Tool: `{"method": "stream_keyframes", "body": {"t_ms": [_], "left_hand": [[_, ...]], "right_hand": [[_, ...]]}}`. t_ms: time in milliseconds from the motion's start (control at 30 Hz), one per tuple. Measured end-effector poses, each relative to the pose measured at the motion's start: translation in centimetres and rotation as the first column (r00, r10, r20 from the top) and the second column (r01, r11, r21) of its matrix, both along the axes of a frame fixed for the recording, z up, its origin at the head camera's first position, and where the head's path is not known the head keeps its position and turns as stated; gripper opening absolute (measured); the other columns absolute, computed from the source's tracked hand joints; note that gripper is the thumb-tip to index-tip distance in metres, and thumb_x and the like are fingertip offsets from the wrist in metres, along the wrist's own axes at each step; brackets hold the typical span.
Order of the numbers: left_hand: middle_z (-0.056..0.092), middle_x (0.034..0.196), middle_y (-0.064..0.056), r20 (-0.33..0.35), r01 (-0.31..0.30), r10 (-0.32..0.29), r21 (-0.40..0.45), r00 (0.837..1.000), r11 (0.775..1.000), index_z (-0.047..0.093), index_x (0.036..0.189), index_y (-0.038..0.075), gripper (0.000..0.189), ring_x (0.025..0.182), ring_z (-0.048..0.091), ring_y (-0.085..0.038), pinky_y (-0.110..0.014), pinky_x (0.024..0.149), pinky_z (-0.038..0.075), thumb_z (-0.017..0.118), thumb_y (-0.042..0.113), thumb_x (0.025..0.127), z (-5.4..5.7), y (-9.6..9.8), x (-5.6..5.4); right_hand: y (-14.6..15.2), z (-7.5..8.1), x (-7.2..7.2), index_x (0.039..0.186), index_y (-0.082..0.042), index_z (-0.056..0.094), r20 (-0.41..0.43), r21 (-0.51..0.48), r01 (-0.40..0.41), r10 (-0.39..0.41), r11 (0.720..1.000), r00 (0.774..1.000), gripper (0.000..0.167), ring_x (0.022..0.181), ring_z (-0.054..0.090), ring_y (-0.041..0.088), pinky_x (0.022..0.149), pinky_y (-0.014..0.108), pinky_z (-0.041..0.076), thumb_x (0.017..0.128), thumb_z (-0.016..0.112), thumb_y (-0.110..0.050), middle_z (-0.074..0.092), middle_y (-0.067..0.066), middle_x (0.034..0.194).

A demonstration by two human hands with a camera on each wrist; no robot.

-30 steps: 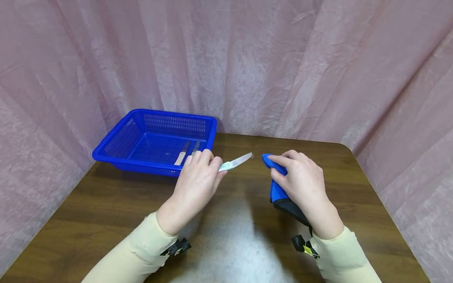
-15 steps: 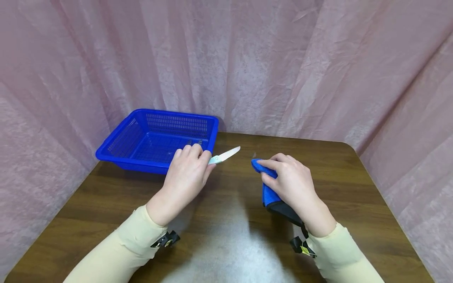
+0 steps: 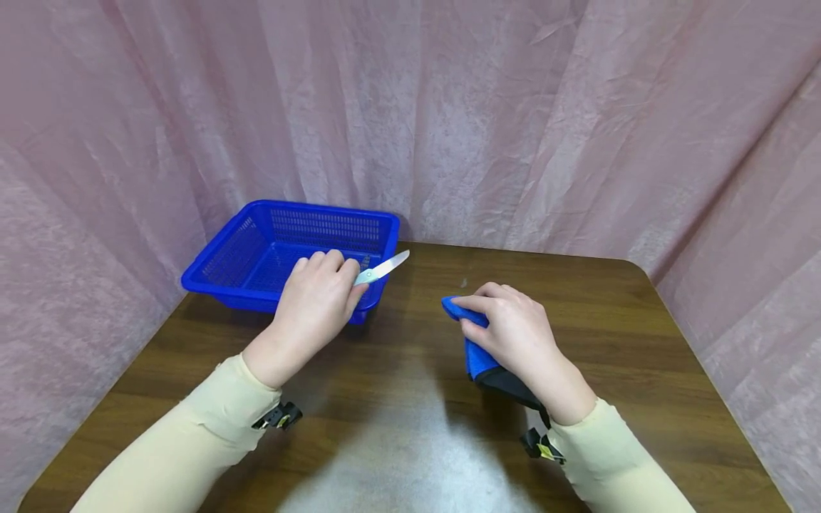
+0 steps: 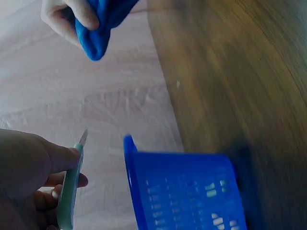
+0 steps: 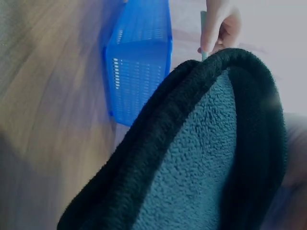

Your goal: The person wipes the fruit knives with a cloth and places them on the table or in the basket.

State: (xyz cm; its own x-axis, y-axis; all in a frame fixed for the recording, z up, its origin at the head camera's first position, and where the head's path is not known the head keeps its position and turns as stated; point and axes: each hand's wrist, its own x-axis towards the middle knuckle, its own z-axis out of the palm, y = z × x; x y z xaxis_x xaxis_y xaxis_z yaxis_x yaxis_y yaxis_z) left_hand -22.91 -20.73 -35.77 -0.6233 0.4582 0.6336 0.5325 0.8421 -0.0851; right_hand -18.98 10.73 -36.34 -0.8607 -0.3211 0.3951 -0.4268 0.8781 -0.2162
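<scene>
Near the front right corner of the blue basket, my left hand [image 3: 317, 288] pinches a mint-green-handled folding knife [image 3: 389, 264]. Its blade is unfolded and points up to the right, over the basket's right rim. In the left wrist view the knife's green handle [image 4: 70, 191] lies between thumb and fingers. Farther right, my right hand [image 3: 513, 324] holds a folded blue cloth [image 3: 479, 356] with a dark edge, above the table and apart from the knife. The cloth [image 5: 192, 158] fills much of the right wrist view and hides the right fingers there.
The blue plastic basket [image 3: 234, 293] with slotted walls stands at the back left of the wooden table [image 3: 410, 399]. Part of another blade [image 3: 365, 261] shows inside it, mostly behind my left hand. A pink curtain [image 3: 487, 128] hangs behind the table. A small pale speck [image 3: 464, 283] lies on the tabletop.
My left hand has moved left with the knife, from in front of the basket's right side to over its front edge. The right hand with the cloth has shifted left and slightly down.
</scene>
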Motion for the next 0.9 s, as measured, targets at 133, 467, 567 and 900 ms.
{"method": "stream_keyframes", "body": {"t_ms": [133,467,567,900], "left_hand": [[0.058,0.08,-0.013,0.019,-0.023,0.023,-0.008,1.0,1.0,0.066,0.092,0.003,0.029,0.07,0.056,-0.036,-0.045,0.06,0.04,0.087,0.022,0.097,0.3,-1.0,-0.5],[0.06,0.078,-0.014,0.044,-0.074,0.074,-0.004,0.996,0.997,0.065,0.09,0.003,0.028,0.068,0.059,-0.037,-0.049,0.061,0.041,0.084,0.021,0.098,1.1,-2.6,-1.6],[0.06,0.075,-0.014,0.033,-0.083,0.083,-0.002,0.996,0.997,0.062,0.086,0.003,0.031,0.066,0.06,-0.038,-0.05,0.06,0.042,0.084,0.02,0.098,1.3,-2.8,-2.2],[0.063,0.074,-0.015,0.155,-0.169,0.17,-0.021,0.973,0.985,0.06,0.085,0.003,0.032,0.07,0.068,-0.041,-0.054,0.064,0.046,0.08,0.021,0.101,1.8,-3.8,-4.1]], "right_hand": [[-0.5,-0.4,-0.2,0.127,-0.028,0.085,-0.017,0.003,-0.046,0.046,0.999,0.999,0.034,0.103,0.071,0.023,0.078,0.047,0.059,0.094,0.082,-0.021,0.075,-0.003,0.11],[-1.8,-1.1,-0.8,0.126,-0.026,0.086,-0.054,0.005,-0.122,0.122,0.993,0.991,0.033,0.099,0.07,0.022,0.076,0.044,0.059,0.093,0.084,-0.021,0.075,-0.002,0.11],[-2.1,-1.1,-0.8,0.127,-0.027,0.085,-0.042,0.009,-0.13,0.13,0.991,0.991,0.034,0.1,0.071,0.023,0.076,0.045,0.059,0.094,0.084,-0.022,0.076,-0.002,0.11],[-2.8,-1.0,-1.0,0.127,-0.028,0.085,-0.041,0.012,-0.115,0.115,0.993,0.992,0.034,0.099,0.07,0.022,0.075,0.044,0.059,0.094,0.083,-0.021,0.076,-0.003,0.11]]}}
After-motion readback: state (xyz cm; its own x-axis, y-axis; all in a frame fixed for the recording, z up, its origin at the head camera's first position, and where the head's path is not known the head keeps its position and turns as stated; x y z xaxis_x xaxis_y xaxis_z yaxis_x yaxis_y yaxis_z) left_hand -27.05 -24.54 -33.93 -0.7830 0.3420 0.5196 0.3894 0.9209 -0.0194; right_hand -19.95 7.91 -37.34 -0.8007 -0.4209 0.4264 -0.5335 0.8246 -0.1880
